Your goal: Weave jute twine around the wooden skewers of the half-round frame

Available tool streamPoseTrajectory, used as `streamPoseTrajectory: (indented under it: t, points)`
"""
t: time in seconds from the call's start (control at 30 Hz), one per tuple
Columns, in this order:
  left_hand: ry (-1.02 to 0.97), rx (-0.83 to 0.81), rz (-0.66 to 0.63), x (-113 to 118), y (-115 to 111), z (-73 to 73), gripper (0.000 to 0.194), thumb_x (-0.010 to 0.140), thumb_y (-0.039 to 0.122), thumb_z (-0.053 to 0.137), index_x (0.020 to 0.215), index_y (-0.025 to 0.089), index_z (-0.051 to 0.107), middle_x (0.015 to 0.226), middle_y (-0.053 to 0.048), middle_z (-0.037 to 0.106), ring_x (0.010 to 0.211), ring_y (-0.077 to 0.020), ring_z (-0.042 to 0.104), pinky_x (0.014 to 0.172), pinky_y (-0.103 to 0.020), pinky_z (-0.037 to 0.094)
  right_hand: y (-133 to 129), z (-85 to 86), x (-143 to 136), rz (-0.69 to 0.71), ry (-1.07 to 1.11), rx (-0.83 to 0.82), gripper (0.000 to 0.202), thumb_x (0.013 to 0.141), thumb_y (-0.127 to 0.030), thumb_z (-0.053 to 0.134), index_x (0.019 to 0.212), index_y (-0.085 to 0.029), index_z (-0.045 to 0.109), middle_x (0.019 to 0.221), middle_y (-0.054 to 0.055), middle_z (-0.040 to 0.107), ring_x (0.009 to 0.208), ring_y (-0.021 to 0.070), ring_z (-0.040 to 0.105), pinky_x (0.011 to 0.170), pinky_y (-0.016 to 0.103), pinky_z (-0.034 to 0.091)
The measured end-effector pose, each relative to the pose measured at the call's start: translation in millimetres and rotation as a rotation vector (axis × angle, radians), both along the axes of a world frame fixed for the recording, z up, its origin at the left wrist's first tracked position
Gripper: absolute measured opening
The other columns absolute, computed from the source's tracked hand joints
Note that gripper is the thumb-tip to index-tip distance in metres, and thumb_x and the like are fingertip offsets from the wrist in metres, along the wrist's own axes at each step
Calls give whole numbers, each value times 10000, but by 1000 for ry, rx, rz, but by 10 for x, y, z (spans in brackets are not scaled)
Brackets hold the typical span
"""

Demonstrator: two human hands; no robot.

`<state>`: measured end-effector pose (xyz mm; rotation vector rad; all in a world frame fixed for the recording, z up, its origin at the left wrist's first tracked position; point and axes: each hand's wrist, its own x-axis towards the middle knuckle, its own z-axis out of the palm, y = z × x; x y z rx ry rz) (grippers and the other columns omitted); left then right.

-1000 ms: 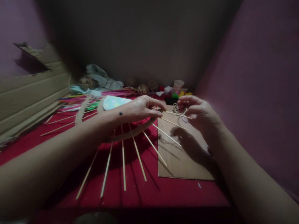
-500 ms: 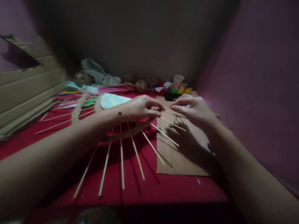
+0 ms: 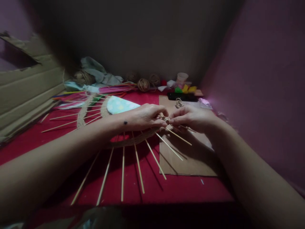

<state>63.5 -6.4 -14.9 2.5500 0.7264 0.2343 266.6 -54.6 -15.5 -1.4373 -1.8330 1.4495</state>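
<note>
A fan-shaped piece of thin wooden sticks [image 3: 138, 171] spreads over the red table, with bands of woven twine [image 3: 82, 116] running across the sticks. At its centre lies a pale blue patterned half-round [image 3: 121, 105]. My left hand [image 3: 149, 117] pinches the right end of the woven band, thumb and fingers closed around it. Right beside it, my right hand [image 3: 194, 119] is closed in a pinch on the twine at a stick near the edge. The fingertips of both hands almost meet, and the exact strand between them is partly hidden.
Beneath my right hand lies a cardboard sheet [image 3: 186, 165] with a small twine bundle [image 3: 179, 102] on it. Behind are a dark phone [image 3: 181, 96], a clear cup [image 3: 182, 78], twine balls [image 3: 143, 85] and grey cloth [image 3: 97, 70]. Corrugated cardboard [image 3: 26, 89] stands at left.
My right hand has moved left and down, bringing its fingertips against the left hand's. The stick fan has shifted and tilted slightly, its near sticks now lower in view. The twine bundle is now uncovered.
</note>
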Motion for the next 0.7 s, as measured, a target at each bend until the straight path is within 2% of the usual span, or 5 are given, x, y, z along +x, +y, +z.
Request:
streamPoseTrajectory:
  t: [0.17,0.33,0.47,0.6,0.7]
  points:
    - [-89,258,151,-187,-184,255,439,818,398,590,1210,201,596,1193,-109,597,1071,-258,546,879,-365,423,-79,92,-150,-103,-46,18,214,784,-102,546,590,-166,607,442,-36,510,410,62,453,435,200,336]
    - [-113,-255,61,-528,-973,502,305,855,480,545,1058,307,692,1097,13,666,1007,-216,608,805,-272,488,-59,115,-137,-103,-80,16,149,803,-134,564,702,-147,673,475,-13,573,441,83,515,417,191,362]
    - [-46,-505,39,-453,-1523,240,375,824,332,612,1196,373,613,1219,19,632,1047,-192,614,817,-227,506,2,74,-93,-84,4,-9,133,787,-119,568,692,-148,657,504,-3,601,458,91,551,437,190,404]
    - [-68,-579,3,-237,-1721,-113,525,791,298,616,1309,290,528,1264,-48,592,1070,-213,598,926,-286,479,75,48,-82,-27,119,50,96,742,-142,615,649,-135,640,517,17,613,442,89,532,410,193,381]
    - [-213,-696,-71,-130,-1825,-318,457,804,377,612,1257,316,583,1251,-48,592,932,-194,643,815,-270,511,119,51,-91,-10,168,62,95,717,-140,632,623,-130,630,500,19,602,426,88,520,399,196,375]
